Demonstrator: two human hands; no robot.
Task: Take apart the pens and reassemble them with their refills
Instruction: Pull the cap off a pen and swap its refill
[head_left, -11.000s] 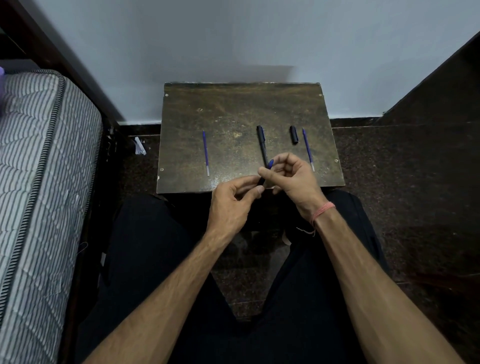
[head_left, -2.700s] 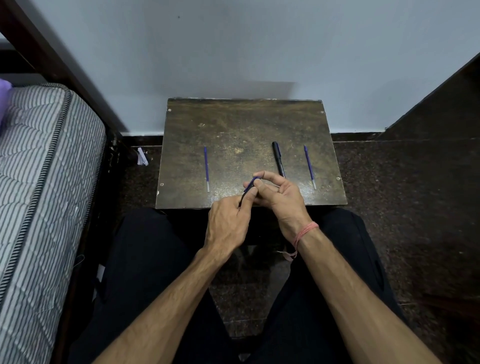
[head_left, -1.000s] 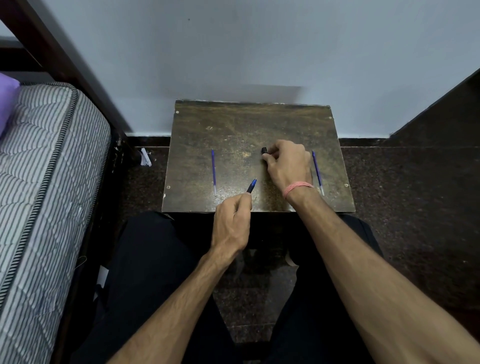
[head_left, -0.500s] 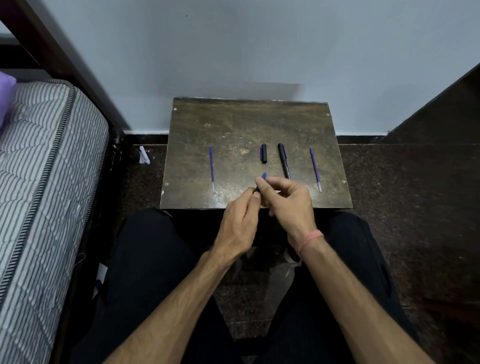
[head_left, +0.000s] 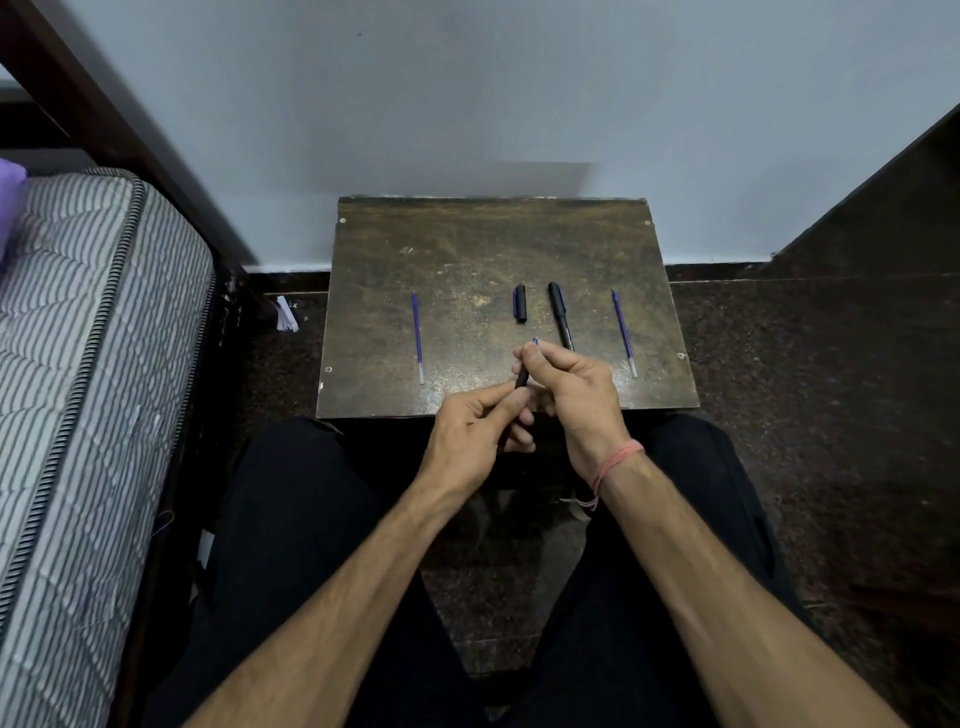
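Scuffed wooden table (head_left: 467, 244) carries two refills (head_left: 417, 336) (head_left: 623, 332), cap (head_left: 520, 303), capped pen (head_left: 560, 314)

Dark pen (head_left: 521, 378) held tilted; cap (head_left: 520, 303), black pen (head_left: 559, 313), two refills flat.

Both forearms converge; left hand (head_left: 470, 431) and right hand (head_left: 574, 387) meet, fingers curled in a pinching grip.

we see a small table (head_left: 467, 234) against the wall, a mattress (head_left: 78, 364) to its left. on it, left to right: a refill (head_left: 417, 338), a cap (head_left: 520, 303), a pen (head_left: 559, 314), another refill (head_left: 622, 332). both hands (head_left: 519, 410) meet at its near edge.
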